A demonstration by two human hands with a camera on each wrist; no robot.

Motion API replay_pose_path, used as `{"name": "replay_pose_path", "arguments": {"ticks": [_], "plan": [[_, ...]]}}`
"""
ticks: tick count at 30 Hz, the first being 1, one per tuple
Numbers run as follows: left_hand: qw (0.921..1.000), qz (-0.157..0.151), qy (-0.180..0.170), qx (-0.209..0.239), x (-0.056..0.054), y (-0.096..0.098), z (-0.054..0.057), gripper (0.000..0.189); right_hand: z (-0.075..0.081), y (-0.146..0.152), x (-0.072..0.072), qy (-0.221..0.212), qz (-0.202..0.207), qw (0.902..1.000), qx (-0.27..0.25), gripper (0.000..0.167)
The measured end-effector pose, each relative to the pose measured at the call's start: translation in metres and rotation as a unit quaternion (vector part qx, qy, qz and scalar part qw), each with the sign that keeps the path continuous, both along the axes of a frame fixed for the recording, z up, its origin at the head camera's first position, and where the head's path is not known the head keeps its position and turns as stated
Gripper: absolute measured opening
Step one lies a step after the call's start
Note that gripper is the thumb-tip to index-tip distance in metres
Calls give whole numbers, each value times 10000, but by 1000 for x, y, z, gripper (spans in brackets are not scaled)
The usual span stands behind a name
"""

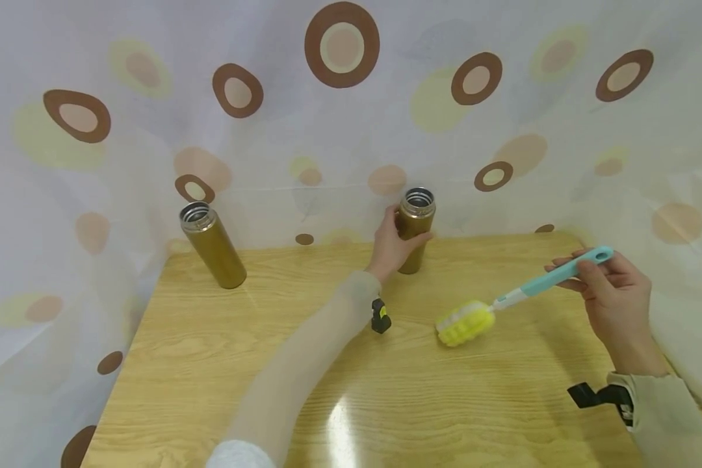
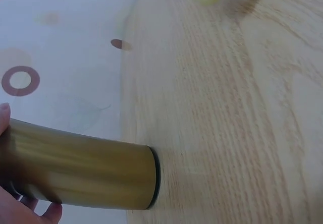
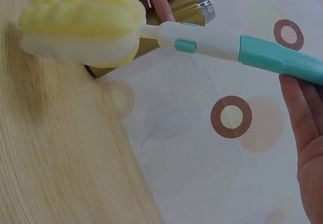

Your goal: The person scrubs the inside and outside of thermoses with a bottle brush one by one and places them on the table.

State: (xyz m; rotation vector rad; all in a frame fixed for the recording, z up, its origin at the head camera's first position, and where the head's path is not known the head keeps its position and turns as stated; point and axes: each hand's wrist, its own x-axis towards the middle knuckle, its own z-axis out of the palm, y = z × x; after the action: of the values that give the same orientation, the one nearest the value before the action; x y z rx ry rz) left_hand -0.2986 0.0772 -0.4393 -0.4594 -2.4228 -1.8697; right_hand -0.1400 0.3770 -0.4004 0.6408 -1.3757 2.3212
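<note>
Near the back edge of the table, my left hand [image 1: 392, 246] grips a gold metal bottle [image 1: 413, 224] whose mouth has no lid. In the left wrist view the dark-rimmed base of this bottle [image 2: 101, 168] is at the wooden surface. My right hand [image 1: 617, 299] pinches the teal handle of a bottle brush [image 1: 552, 278] between thumb and fingers. The brush's yellow and white sponge head [image 1: 465, 323] points left, held above the table in front of the bottle. In the right wrist view the sponge head [image 3: 83, 30] partly covers the bottle.
A second lidless gold bottle [image 1: 215, 250] stands at the back left of the wooden table [image 1: 210, 390]. Behind the table and along its sides hangs a white sheet [image 1: 339, 123] with brown and yellow circles, close to the held bottle.
</note>
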Motion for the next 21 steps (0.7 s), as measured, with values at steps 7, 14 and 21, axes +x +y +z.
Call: {"name": "replay_pose_path", "arguments": {"ticks": [7, 14, 21], "plan": [[9998, -127, 84, -93, 10, -10, 2, 77, 0, -1, -3, 24, 40, 9999, -160, 22], [9994, -224, 88, -259, 22, -21, 1, 77, 0, -4, -6, 73, 103, 9994, -311, 22], [9984, -453, 122, -313, 38, -38, 4, 77, -2, -8, -6, 93, 154, 9991, -392, 23]]}}
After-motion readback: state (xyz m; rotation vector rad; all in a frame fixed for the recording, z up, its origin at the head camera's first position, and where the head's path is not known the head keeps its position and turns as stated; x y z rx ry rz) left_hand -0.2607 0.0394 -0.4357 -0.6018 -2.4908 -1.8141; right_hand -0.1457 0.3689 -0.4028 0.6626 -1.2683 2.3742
